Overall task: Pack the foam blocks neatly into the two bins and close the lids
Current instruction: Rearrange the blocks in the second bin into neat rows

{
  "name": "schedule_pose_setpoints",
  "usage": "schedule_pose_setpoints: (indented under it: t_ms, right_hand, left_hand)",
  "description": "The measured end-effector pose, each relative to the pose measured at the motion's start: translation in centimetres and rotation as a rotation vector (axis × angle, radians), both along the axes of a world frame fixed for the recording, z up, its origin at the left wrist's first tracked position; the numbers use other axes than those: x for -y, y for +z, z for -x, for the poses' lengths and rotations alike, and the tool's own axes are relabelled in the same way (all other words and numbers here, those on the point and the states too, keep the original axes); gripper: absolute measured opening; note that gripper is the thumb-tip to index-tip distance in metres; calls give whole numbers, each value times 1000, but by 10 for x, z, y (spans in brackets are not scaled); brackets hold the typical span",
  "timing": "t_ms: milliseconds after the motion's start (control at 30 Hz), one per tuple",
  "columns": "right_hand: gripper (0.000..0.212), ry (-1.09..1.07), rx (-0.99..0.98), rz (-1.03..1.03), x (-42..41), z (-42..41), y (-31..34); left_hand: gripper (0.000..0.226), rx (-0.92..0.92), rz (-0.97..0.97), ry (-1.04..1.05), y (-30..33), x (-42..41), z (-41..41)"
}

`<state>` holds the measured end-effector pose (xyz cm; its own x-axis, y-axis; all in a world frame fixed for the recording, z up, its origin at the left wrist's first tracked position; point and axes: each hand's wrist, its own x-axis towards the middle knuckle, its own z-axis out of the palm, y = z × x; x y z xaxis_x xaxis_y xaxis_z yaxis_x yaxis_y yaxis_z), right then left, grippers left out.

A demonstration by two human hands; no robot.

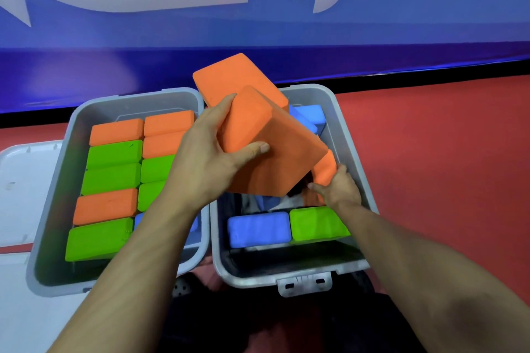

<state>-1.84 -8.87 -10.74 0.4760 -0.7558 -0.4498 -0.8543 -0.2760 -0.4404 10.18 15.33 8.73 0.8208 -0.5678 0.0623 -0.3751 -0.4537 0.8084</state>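
two grey bins sitting side by side on the red floor, both lids off. left bin [51, 195] is holding two columns of blocks packed flat: orange blocks [116, 131] lying at its far edge, green blocks [114, 153] lying mid and at the near-left corner, another orange one [105, 206] sitting between greens, a bit of blue showing by the near-right corner under the forearm. right bin [347, 135] is only partly filled: a blue block [259, 229] and a green block [317, 223] lying touching each other along its near edge, more blue blocks [311, 116] sitting at the far-right corner, middle of the bin too dark and covered to tell.

left hand [212, 157] is gripping two large orange blocks [266, 146] stacked and tilted, fingers curled over the far edge, thumb pressing on the near face, holding them above the gap between the bins and over the right bin's far-left part. right hand [337, 188] is reaching inside the right bin by its right wall, fingers wrapping a smaller-looking orange block [325, 170] standing tilted just under the raised pair; touching them or not, cannot tell.

white lid [20, 180] lying on the floor just left of the left bin. a grey latch [304, 284] hanging at the right bin's near edge. blue banner wall [401, 23] running behind the bins.
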Motion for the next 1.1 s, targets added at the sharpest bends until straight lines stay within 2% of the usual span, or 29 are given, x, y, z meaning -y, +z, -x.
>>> schedule_pose_setpoints:
  t_ms: [67,167,333,400,500,567,767,900,1100]
  right_hand:
    - [79,21,-21,4,-3,0,13]
    - [47,124,6,-26,3,-1,24]
    - [75,373,-27,21,18,3,31]
    - [85,541,-79,8,19,6,46]
    - [92,782,-190,-3,25,6,49]
    - [94,863,-262,-21,29,3,42]
    - [83,856,-218,-152,28,4,17]
    - [82,843,-144,-104,25,10,1]
    - [61,865,-147,-61,37,6,2]
  left_hand:
    - [87,3,7,21,2,-2,-1]
    - [88,-5,17,42,5,-3,-1]
    - [88,10,21,68,11,1,4]
    - [89,10,23,67,13,0,5]
    - [90,11,16,46,13,-1,6]
    - [91,8,12,44,13,-1,5]
    - [90,4,1,40,7,-2,2]
    - [90,-13,-4,5,2,1,1]
    - [91,-13,0,-5,1,2,1]
